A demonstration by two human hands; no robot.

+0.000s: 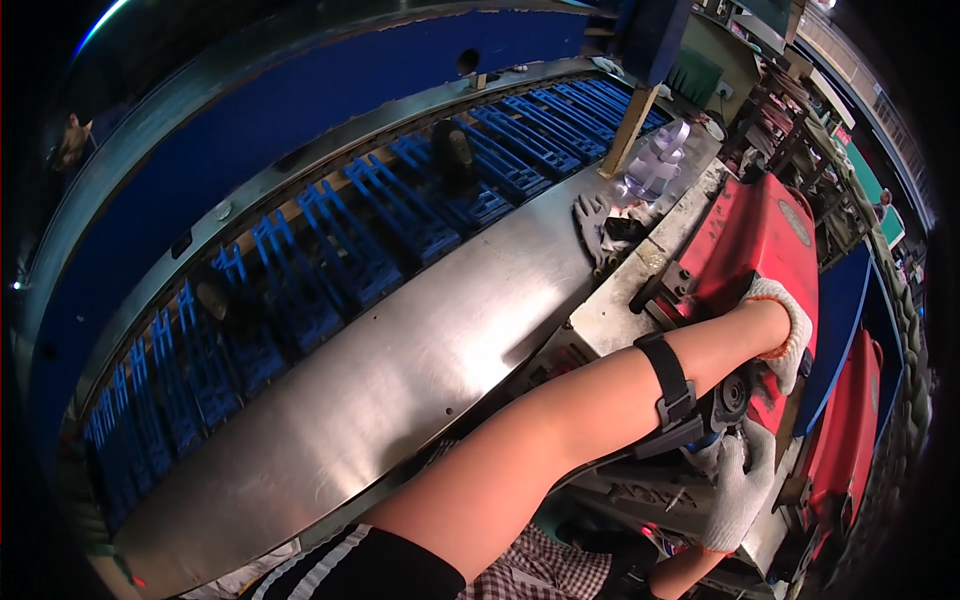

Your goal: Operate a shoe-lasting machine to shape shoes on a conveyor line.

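Note:
My left forearm, with a black strap around it, stretches across the view to the red machine cover. My left hand, in a white knitted glove with an orange cuff edge, rests against that cover; the wrist hides most of its fingers. Lower down, my right hand wears a matching white glove. Its thumb and fingers stand apart, close to a round black knob or wheel below the cover. Some of its fingertips are hidden among the machine parts, and I see nothing clearly held.
A smooth metal ledge runs along a row of blue slotted fixtures. On its far end lie a grey glove and a clear purplish bottle, near a wooden post. Another red cover stands at right.

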